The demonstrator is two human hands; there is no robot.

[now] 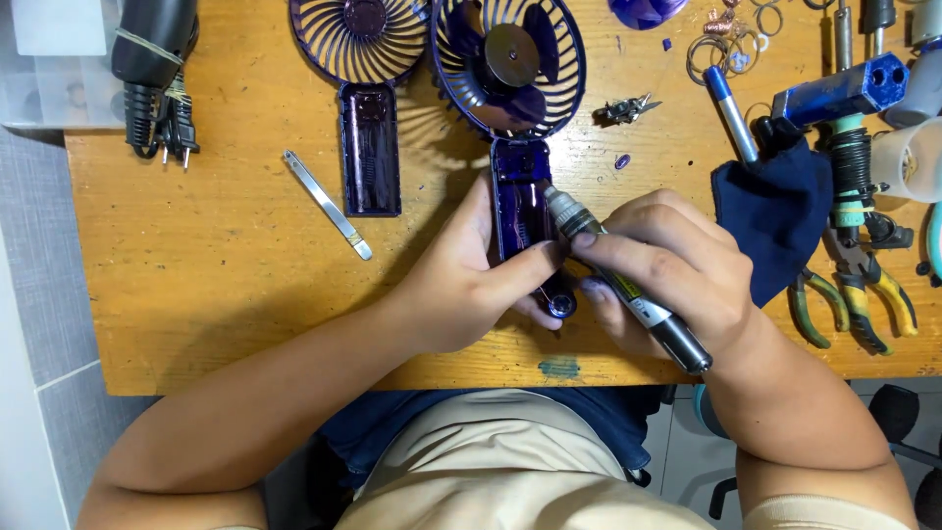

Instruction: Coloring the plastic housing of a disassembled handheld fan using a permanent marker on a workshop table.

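Both hands clamped: left hides fan handle (base unseen), right grips tool.

A small repair workshop is indicated. A scuffed wooden counter is strewn with pliers at its right edge, a metal strip, wire coils near the far edge and a dismantled handheld fan. Grey tiled flooring is seen beside the left edge.

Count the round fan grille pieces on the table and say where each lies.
2: front grille half lies at the table's top edge; blade-holding half lies right of it, its handle under the left hand.
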